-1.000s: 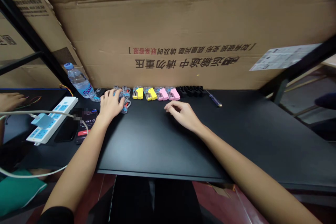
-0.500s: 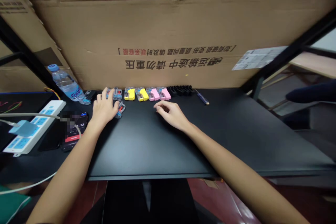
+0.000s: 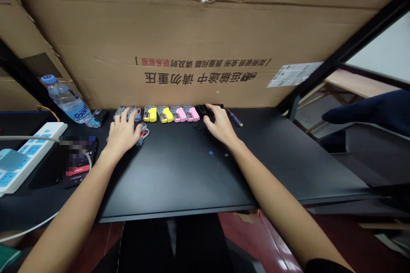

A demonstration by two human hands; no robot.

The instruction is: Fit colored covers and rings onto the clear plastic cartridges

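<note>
My left hand (image 3: 123,136) lies palm down with its fingers spread over small clear plastic pieces with red and grey parts. One clear piece (image 3: 144,133) shows beside the thumb, and others are partly covered by the fingers. My right hand (image 3: 222,127) reaches to a row of black plastic parts (image 3: 201,110), its thumb and forefinger apart. Whether its fingertips touch them I cannot tell. Between the hands stand two clear pieces with yellow parts (image 3: 150,114) and two with pink parts (image 3: 180,114). Tiny black bits (image 3: 197,126) lie near the right thumb.
A screwdriver (image 3: 236,118) lies right of the black parts. A blue dot-like piece (image 3: 210,152) and a small ring-like bit (image 3: 226,155) are on the black table (image 3: 166,179). At left are a water bottle (image 3: 68,102), phone (image 3: 78,166) and power strip (image 3: 35,153). Cardboard (image 3: 179,30) stands behind.
My right hand has moved forward and right to the black parts, its fingers opening. Small bits now show on the table near it. My left hand stays over the clear pieces; the view has shifted.
</note>
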